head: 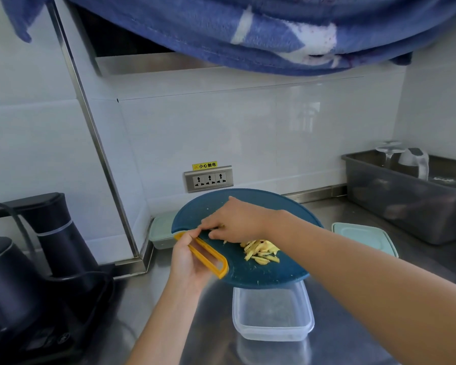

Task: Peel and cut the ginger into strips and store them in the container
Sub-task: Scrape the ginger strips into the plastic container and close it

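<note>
Left hand (pixel 188 259) gripped the cutting board (pixel 261 204) by its yellow handle, tilting it over the container (pixel 273 314) near the tabletop's front edge. Right hand (pixel 237 219) pressed bent fingers onto the board; whether it pinched anything was unclear. Ginger strips (pixel 261 250) lay jumbled mid-board, long axes mixed. Steeper tipping would likely spill some past the container's rim.
</note>
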A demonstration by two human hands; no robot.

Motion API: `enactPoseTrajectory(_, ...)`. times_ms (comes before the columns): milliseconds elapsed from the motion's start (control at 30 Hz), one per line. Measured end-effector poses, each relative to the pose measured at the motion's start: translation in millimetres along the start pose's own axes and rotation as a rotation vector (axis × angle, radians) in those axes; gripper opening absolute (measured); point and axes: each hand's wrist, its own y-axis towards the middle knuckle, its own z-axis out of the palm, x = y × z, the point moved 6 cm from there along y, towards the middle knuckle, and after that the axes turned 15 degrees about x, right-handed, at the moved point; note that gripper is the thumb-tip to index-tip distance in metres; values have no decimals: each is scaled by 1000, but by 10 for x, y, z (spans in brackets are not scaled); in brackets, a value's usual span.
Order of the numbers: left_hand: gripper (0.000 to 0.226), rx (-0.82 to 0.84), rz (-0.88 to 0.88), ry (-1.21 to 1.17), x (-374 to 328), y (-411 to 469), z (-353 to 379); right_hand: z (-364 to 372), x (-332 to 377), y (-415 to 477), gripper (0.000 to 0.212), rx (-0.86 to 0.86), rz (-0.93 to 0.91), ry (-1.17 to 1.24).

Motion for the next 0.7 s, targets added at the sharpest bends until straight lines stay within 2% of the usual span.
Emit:
enactPoseTrajectory(200, 29, -2, 17, -49, -29, 1, -62, 65, 9, -101, 31, -114, -47, -28)
enactPoseTrajectory(367, 37, -18, 14, -62, -15, 13, -104, 165, -22, -242, 29, -121, -79, -64)
enactPoseTrajectory(467, 39, -12, 30, -50, -19, 19, -106, 137, -49, -260, 25, -192, -93, 73)
enactPoseTrajectory(567, 32, 6, 48, -25, -24, 25, -63, -34, -202, -262, 39, -292, -17, 394)
enactPoseTrajectory(633, 28, 7, 45, -20, -8, 24, -38, -52, -282, -198, 57, -190, 47, 530)
enactPoseTrajectory(700, 26, 2, 53, -14, 1, 33, -24, 6, -303, -103, 75, -25, 102, 508)
